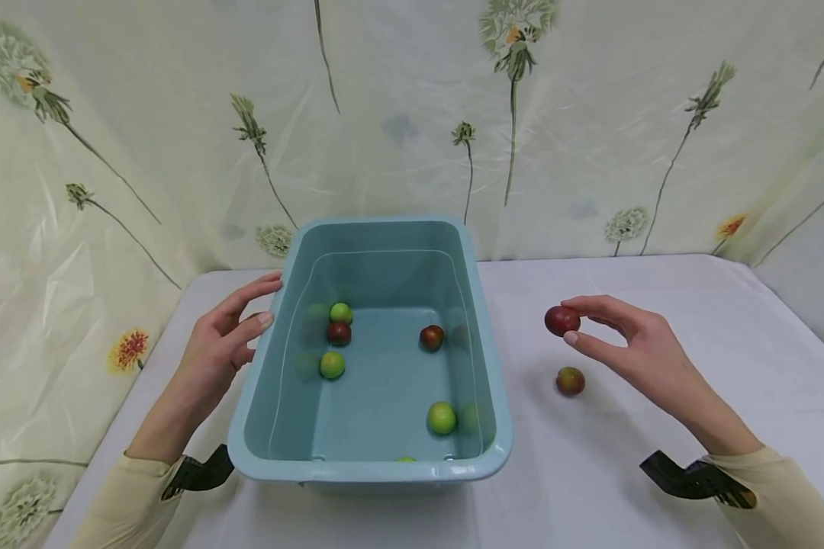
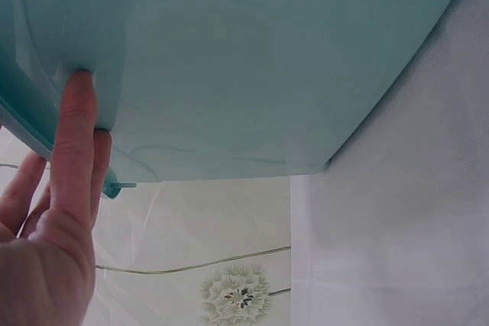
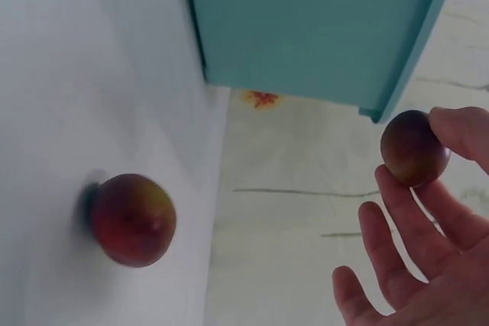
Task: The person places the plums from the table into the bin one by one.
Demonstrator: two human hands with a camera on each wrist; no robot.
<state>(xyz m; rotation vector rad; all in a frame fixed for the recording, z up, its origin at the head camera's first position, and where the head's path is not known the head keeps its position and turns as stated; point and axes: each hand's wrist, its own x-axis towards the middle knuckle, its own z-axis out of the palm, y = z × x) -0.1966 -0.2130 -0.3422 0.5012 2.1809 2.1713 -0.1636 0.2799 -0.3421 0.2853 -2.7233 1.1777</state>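
My right hand (image 1: 635,347) pinches a dark red plum (image 1: 561,321) between thumb and fingers, raised above the table right of a blue-green plastic tub (image 1: 371,470). Just below it, a reddish-green plum (image 1: 570,381) lies on the cloth; the right wrist view shows this plum (image 3: 134,221) too. At the tub's left side, my left hand (image 1: 220,339) touches the rim and outer wall with fairly straight fingers (image 2: 74,135). Inside the tub are several green plums (image 1: 442,418) and two dark red plums (image 1: 431,338). The front rim mostly hides one green fruit.
A white cloth (image 1: 659,427) covers the table. Behind and to the left hangs a sheet (image 1: 398,175) printed with dandelions. Each wrist wears a dark strap mount (image 1: 693,479) over a beige sleeve.
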